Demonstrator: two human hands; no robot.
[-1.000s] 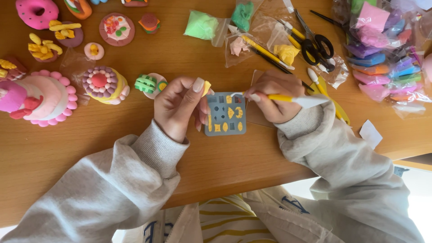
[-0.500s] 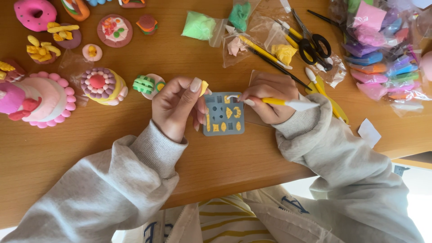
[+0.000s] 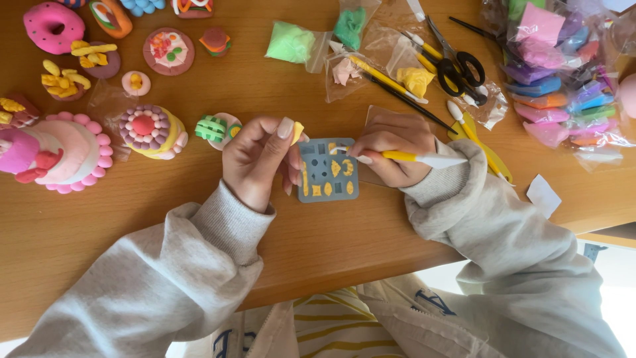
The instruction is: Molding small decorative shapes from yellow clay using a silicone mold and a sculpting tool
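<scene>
A: Where the table [image 3: 199,219] runs wooden under everything, what sits at centre?

B: Grey mould [image 3: 328,170], flat on the wood, small hollows partly packed with yellow clay.

A: And at the mould's left edge?

B: Left hand [image 3: 260,159], fingers curled together, fingertips touching that edge; thumb and forefinger pinching a yellow clay bit [image 3: 297,130] just above the mould's top left corner.

A: At its right edge?

B: Right hand [image 3: 391,149], fingers pressed together around a yellow tool [image 3: 414,158] with a white end. Tip of the tool lying over the mould's upper part; white end pointing away to the right.

A: Left of the mould, further out?

B: Small green lattice piece [image 3: 212,128] just beyond the left hand, then a round clay cake [image 3: 147,130] with purple and red top, then a pink tiered cake [image 3: 56,154] near the table's edge.

A: Above the mould?

B: Green clay bag [image 3: 291,43], well apart. Up and to the right, black scissors [image 3: 457,63] and a yellow lump [image 3: 416,79] in clear wrap.

A: Far right of the mould?

B: Pile of coloured clay packets [image 3: 556,73], pink, purple, blue and orange, well apart from both hands.

A: Sleeves?

B: Pale grey, both.
</scene>
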